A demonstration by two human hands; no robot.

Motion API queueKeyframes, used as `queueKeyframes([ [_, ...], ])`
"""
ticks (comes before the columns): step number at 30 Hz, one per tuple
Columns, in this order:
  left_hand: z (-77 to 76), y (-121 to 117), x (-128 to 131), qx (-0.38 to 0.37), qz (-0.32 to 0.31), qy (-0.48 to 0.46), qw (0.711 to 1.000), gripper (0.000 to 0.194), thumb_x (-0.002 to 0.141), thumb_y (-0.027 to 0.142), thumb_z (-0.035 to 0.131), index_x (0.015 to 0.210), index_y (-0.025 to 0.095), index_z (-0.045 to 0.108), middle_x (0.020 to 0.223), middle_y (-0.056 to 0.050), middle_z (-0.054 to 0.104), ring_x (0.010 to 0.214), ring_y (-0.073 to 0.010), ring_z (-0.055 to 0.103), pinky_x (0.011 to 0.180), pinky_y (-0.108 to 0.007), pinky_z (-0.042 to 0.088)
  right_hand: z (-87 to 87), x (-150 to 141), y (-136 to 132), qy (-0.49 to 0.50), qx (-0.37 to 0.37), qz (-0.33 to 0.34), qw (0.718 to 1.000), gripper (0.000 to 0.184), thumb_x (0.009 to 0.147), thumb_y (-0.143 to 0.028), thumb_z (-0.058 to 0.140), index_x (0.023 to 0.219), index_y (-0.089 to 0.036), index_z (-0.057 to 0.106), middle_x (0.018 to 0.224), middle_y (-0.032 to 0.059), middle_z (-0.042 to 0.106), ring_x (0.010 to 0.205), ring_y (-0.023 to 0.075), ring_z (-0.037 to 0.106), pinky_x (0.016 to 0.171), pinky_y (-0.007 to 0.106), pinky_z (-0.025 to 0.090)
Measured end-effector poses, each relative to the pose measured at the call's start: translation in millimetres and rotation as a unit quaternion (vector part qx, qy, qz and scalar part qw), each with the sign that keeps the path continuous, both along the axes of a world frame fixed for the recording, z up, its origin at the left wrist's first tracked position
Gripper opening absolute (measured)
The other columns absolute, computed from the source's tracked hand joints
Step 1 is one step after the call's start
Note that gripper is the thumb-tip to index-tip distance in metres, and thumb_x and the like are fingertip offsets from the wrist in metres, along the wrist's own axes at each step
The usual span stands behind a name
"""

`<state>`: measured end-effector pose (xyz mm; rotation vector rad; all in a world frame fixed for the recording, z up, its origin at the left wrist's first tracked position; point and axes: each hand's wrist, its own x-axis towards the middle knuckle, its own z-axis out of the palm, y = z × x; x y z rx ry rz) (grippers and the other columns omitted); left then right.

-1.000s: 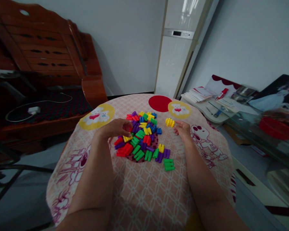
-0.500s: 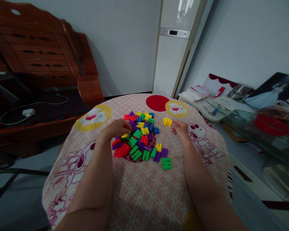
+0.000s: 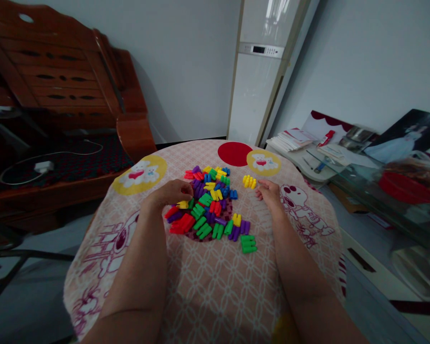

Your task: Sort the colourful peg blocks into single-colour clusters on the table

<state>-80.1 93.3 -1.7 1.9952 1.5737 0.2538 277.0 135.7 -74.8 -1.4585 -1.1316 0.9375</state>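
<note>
The left hand (image 3: 175, 192) curls over the left edge of the pile, fingers bent down; whether they grip a block cannot be told. Just below it lies a yellow block (image 3: 182, 204), with red blocks (image 3: 182, 223) nearer the person. The right hand (image 3: 270, 192) is half curled, its fingertips just beside the yellow stack (image 3: 250, 181); whether they touch it is unclear. The stack sits to the right of the pile, apart from it. Between the forearms, green, purple, red, yellow and blue blocks (image 3: 199, 211) lie jumbled at the middle of the table, and one green block (image 3: 249, 243) rests at the near right end of the spread. A patterned cloth (image 3: 215, 291) covers the round table. Beyond stand a wooden bench (image 3: 64, 71) on the left, a white cabinet (image 3: 252, 91) and, on the right, a glass shelf (image 3: 365, 191) with a red basin (image 3: 408, 188).
</note>
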Motion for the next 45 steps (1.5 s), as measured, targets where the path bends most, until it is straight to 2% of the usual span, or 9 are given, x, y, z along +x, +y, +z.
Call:
queueKeyframes([
  [6,-0.4,0,-10,-0.038,-0.018,-0.012,0.999,0.046,0.064,0.046,0.068,0.102,0.021,0.074,0.092,-0.003,0.075,0.086,-0.0219,0.067,0.074,-0.027,0.050,0.3,0,0,-0.001,-0.001,0.001,1.000,0.038,0.077,-0.008,0.059,0.114,-0.008,0.066,0.056,-0.0040,0.064,0.042,0.0093,0.057,0.036,0.015,0.043],
  [11,1.7,-3,-9,-0.041,0.000,0.048,0.998,0.056,0.057,0.033,0.073,0.112,0.021,0.072,0.107,-0.004,0.075,0.098,-0.0231,0.067,0.083,-0.027,0.050,0.0,0,0,0.010,-0.009,-0.001,1.000,0.037,0.078,-0.009,0.059,0.115,-0.007,0.065,0.057,-0.0039,0.064,0.043,0.0088,0.057,0.035,0.015,0.042],
  [16,5.2,-3,3,-0.016,-0.013,0.124,0.992,0.044,0.061,0.028,0.069,0.104,0.022,0.076,0.100,-0.002,0.076,0.094,-0.0220,0.067,0.080,-0.026,0.048,-0.5,0,0,0.017,-0.007,0.003,1.000,0.036,0.079,-0.009,0.058,0.115,-0.006,0.064,0.056,-0.0037,0.063,0.042,0.0092,0.057,0.035,0.015,0.042],
  [20,7.7,-5,7,-0.002,0.001,0.110,0.994,0.030,0.066,0.031,0.066,0.091,0.020,0.077,0.085,-0.001,0.075,0.084,-0.0205,0.067,0.071,-0.025,0.046,-0.8,1,1,0.009,-0.009,0.002,1.000,0.037,0.078,-0.009,0.060,0.114,-0.007,0.065,0.057,-0.0039,0.063,0.042,0.0092,0.057,0.036,0.015,0.042],
  [24,11.3,-6,11,0.045,0.066,0.000,0.997,0.034,0.072,0.045,0.067,0.092,0.018,0.075,0.074,-0.002,0.071,0.073,-0.0182,0.064,0.065,-0.026,0.046,0.6,-1,0,0.009,-0.006,0.001,1.000,0.037,0.077,-0.009,0.059,0.114,-0.007,0.065,0.056,-0.0040,0.063,0.042,0.0091,0.056,0.036,0.015,0.042],
  [27,14.5,-8,24,0.046,0.053,-0.143,0.987,0.043,0.077,0.051,0.063,0.101,0.017,0.074,0.075,-0.001,0.069,0.068,-0.0154,0.061,0.063,-0.025,0.048,2.6,-2,-2,0.004,-0.007,-0.001,1.000,0.037,0.077,-0.009,0.058,0.113,-0.007,0.066,0.056,-0.0037,0.063,0.042,0.0093,0.057,0.036,0.016,0.042],
  [34,-1.2,-5,70,-0.072,0.036,-0.429,0.900,0.039,0.088,0.046,0.058,0.110,0.016,0.069,0.093,-0.005,0.069,0.077,-0.0150,0.066,0.064,-0.025,0.056,3.9,-2,-2,-0.006,-0.004,0.000,1.000,0.037,0.076,-0.008,0.056,0.112,-0.007,0.068,0.056,-0.0037,0.063,0.043,0.0100,0.058,0.037,0.016,0.044],
  [39,-10.7,-2,109,-0.122,0.086,-0.475,0.867,0.029,0.094,0.036,0.050,0.100,0.014,0.067,0.085,-0.006,0.069,0.060,-0.0119,0.065,0.049,-0.021,0.049,3.6,-3,-1,-0.012,-0.012,-0.001,1.000,0.039,0.076,-0.007,0.056,0.113,-0.007,0.067,0.056,-0.0040,0.063,0.042,0.0092,0.057,0.037,0.016,0.043],
  [45,-5.6,9,160,-0.149,0.144,-0.470,0.858,0.021,0.096,0.027,0.049,0.102,0.015,0.065,0.078,-0.004,0.069,0.058,-0.0107,0.065,0.056,-0.021,0.053,4.0,-4,-3,-0.009,-0.012,-0.003,1.000,0.032,0.077,-0.009,0.057,0.107,-0.010,0.068,0.055,-0.0047,0.062,0.042,0.0086,0.057,0.037,0.015,0.043],
])
